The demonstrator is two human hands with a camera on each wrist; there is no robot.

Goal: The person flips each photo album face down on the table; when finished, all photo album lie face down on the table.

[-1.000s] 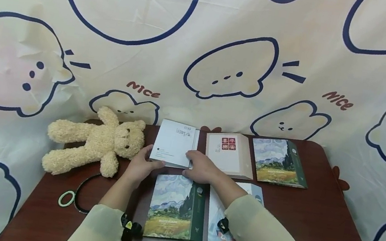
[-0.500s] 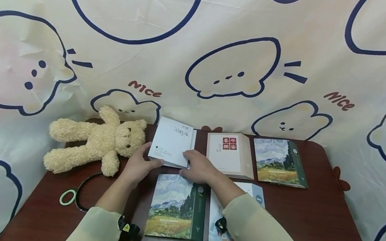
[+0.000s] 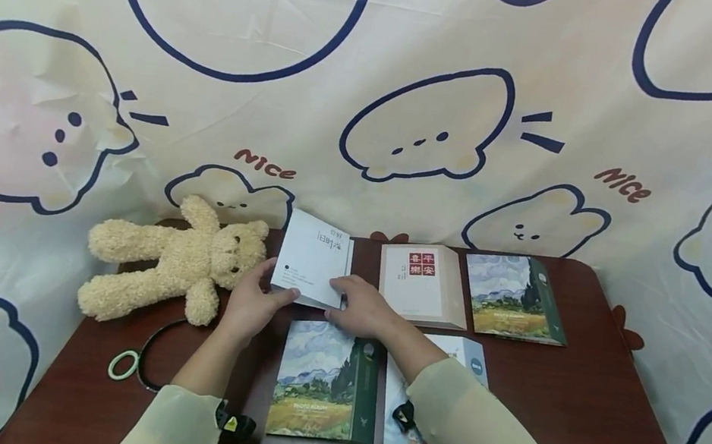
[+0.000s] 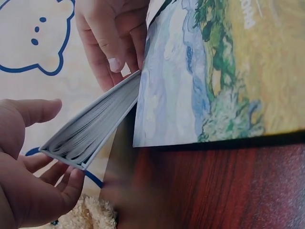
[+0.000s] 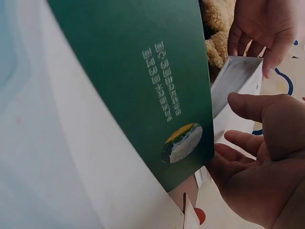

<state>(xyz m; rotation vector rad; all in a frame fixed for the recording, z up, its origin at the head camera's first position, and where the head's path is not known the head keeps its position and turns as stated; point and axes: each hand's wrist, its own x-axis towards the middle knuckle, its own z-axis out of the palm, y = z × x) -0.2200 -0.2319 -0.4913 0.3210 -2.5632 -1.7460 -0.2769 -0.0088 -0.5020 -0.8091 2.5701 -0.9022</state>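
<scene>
A white photo album [image 3: 312,258] with dark lettering stands tilted at the back of the table, right of the plush bear [image 3: 209,254]. My left hand [image 3: 250,302] holds its lower left corner, thumb on the cover side and fingers underneath. At its lower right edge my right hand [image 3: 364,308] grips with thumb and fingers. In the left wrist view the page edges of the white album [image 4: 90,129] face the camera. A landscape photo album [image 3: 314,384] lies just in front of both hands and hides part of the wrist views.
A thick book [image 3: 419,285] with red characters and another landscape album [image 3: 510,299] lie along the back right. A blue-and-white booklet [image 3: 398,405] lies partly under my right forearm. A black arc with a light green ring [image 3: 123,365] lies left. Printed cloth [image 3: 427,25] hangs behind.
Both hands have shifted a little left with the white album. It has turned slightly, and its top edge stands higher. Everything else on the table stays put.
</scene>
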